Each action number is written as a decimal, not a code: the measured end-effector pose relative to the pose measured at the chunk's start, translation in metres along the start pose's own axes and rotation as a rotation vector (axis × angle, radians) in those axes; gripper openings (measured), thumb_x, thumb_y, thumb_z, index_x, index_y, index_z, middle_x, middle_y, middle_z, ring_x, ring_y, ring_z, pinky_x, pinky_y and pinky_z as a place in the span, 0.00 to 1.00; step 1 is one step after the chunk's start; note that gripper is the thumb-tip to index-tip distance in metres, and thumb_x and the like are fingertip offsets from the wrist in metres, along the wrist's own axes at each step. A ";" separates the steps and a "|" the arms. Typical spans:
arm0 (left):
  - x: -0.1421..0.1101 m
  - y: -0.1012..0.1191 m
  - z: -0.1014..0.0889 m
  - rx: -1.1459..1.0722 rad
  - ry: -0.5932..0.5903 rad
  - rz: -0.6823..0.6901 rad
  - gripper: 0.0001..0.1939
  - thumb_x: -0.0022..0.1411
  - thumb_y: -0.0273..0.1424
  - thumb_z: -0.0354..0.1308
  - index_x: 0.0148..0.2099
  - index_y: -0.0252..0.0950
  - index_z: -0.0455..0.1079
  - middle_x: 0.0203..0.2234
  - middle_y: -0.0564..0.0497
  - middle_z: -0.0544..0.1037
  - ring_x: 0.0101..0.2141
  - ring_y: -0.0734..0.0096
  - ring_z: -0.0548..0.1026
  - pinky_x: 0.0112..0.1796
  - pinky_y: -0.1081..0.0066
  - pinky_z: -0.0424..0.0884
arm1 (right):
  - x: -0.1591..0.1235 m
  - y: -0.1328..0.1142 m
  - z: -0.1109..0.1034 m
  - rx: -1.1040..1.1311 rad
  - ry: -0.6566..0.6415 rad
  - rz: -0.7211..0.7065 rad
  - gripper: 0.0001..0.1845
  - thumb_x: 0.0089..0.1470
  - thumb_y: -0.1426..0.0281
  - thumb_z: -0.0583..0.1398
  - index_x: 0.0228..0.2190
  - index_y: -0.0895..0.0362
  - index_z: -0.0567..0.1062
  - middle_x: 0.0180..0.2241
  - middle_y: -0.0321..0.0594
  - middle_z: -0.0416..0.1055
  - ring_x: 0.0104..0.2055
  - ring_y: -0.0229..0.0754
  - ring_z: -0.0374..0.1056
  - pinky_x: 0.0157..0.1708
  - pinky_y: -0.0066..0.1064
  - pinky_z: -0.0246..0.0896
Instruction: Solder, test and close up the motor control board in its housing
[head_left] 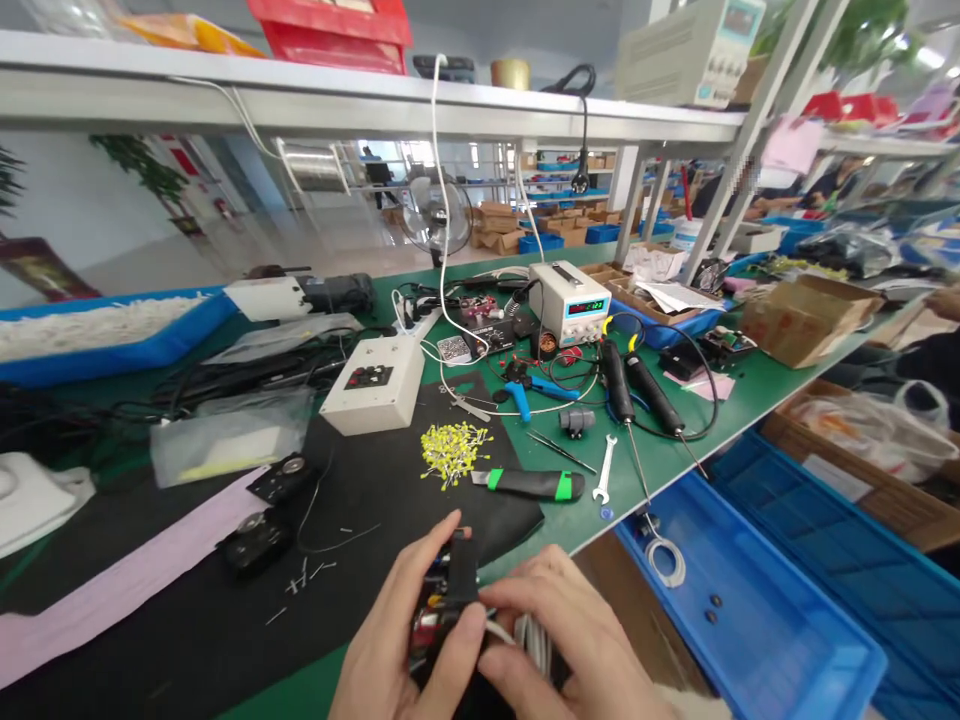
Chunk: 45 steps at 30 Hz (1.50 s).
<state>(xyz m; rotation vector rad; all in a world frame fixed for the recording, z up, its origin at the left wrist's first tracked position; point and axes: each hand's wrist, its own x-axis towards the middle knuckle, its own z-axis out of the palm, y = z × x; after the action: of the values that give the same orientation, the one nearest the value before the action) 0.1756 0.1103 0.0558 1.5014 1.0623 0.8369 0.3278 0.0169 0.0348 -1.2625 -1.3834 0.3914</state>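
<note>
My left hand (397,625) is wrapped round a small black electronic device (463,572) whose inside shows coloured components. At its right side, my right hand (577,635) pinches a light grey cable (499,631); a bundled loop of cable is partly hidden behind those fingers. Just beyond the hands lies a utility knife (532,485) with a black and green handle, blade pointing left. A pile of yellow-tipped small parts (452,450) sits on the black mat (375,480). Two black round-faced pieces (259,540) rest to the left, near thin wire scraps (304,577).
A white switch box (375,385) and a lit power supply (574,305) stand farther back. Blue-handled pliers (536,388), tweezers (562,452), a wrench (604,470) and two long black-handled tools (619,385) lie rightward. Below the table edge is a blue bin (750,600).
</note>
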 end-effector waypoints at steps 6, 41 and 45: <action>0.004 -0.001 -0.013 -0.516 0.071 -0.311 0.27 0.64 0.51 0.64 0.60 0.44 0.73 0.50 0.45 0.84 0.41 0.55 0.83 0.38 0.65 0.81 | 0.065 0.055 -0.076 -0.774 0.075 0.272 0.20 0.76 0.55 0.53 0.54 0.53 0.76 0.42 0.43 0.77 0.44 0.44 0.75 0.44 0.31 0.70; -0.035 -0.016 0.023 -1.153 -0.019 -0.489 0.26 0.73 0.53 0.53 0.58 0.37 0.69 0.39 0.41 0.84 0.31 0.57 0.82 0.36 0.60 0.77 | 0.119 0.117 -0.106 -0.967 -0.070 0.526 0.27 0.67 0.41 0.55 0.54 0.45 0.73 0.32 0.39 0.76 0.36 0.53 0.76 0.35 0.36 0.62; -0.037 -0.014 0.030 -1.153 0.041 -0.567 0.30 0.69 0.55 0.59 0.61 0.39 0.69 0.42 0.41 0.84 0.32 0.58 0.83 0.38 0.60 0.79 | 0.109 0.087 -0.109 -0.822 -0.097 0.422 0.22 0.67 0.46 0.58 0.53 0.46 0.72 0.29 0.33 0.71 0.29 0.43 0.69 0.33 0.31 0.62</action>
<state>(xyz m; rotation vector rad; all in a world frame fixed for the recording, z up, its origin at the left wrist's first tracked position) 0.1873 0.0661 0.0379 0.1978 0.7259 0.8258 0.4868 0.0929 0.0488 -2.2523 -1.4014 0.1579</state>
